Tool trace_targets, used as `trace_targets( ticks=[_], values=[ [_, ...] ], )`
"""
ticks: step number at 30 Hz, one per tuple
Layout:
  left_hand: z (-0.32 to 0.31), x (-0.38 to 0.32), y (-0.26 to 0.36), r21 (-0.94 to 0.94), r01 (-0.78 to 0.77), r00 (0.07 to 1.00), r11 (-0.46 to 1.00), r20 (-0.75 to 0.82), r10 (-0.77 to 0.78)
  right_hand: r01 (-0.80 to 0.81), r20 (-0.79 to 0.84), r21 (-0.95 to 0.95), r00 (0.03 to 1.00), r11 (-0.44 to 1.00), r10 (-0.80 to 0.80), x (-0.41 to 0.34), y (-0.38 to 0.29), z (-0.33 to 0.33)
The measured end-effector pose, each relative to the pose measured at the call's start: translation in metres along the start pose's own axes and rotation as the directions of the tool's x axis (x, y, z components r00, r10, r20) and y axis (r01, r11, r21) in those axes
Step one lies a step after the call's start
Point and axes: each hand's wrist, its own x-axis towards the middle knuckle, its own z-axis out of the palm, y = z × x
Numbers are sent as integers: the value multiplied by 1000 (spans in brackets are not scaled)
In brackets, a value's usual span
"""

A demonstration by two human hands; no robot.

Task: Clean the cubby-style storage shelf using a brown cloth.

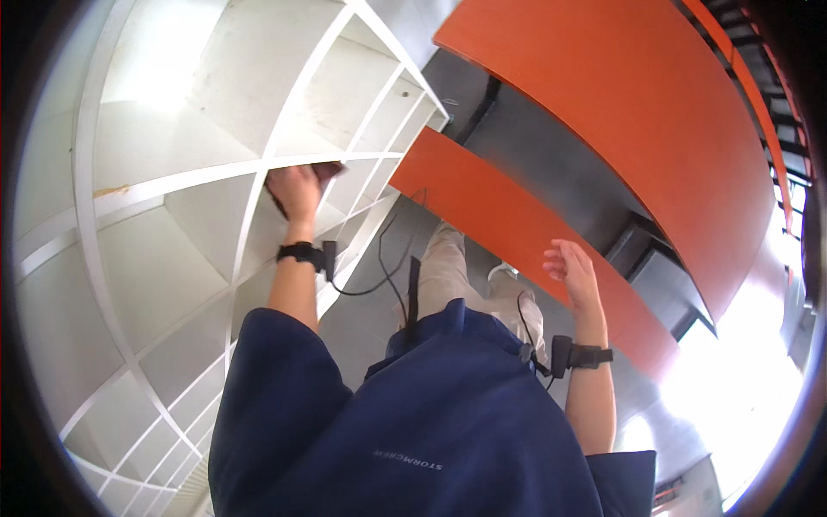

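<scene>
My left hand [301,192] reaches into a compartment of the white cube shelving unit [213,169]. It is pressed over a dark reddish-brown cloth [329,170], whose edges show on both sides of the hand. The cloth lies just beneath a white shelf board; the fingertips are partly hidden by blur. On the other side of my body, my right hand [574,268] hangs in the air with loosely bent fingers and nothing in it. From this view it overlaps the lower orange panel [517,223], and I cannot tell that it touches it.
A large orange tabletop [614,103] spans the upper right, with dark grey boxes [662,274] below it. Black wristbands with modules [302,253] sit on both forearms. A thin black cable [381,284] loops from the left one beside my legs. Grey floor [362,336] shows between shelving and legs.
</scene>
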Motion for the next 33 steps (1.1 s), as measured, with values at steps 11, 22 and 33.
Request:
trace_targets(
  ticks=[11,22,33],
  values=[
    [-51,-85,83,-382,-89,974,920,158,159,157,-47,20,987,987,-156,-27,-4,-65],
    [35,78,124,-133,32,951,991,308,10,161,-105,186,984,969,-143,-3,27,-100],
    [30,157,182,126,528,818,840,191,-543,-30,-264,462,950,886,170,-16,53,-85]
  ],
)
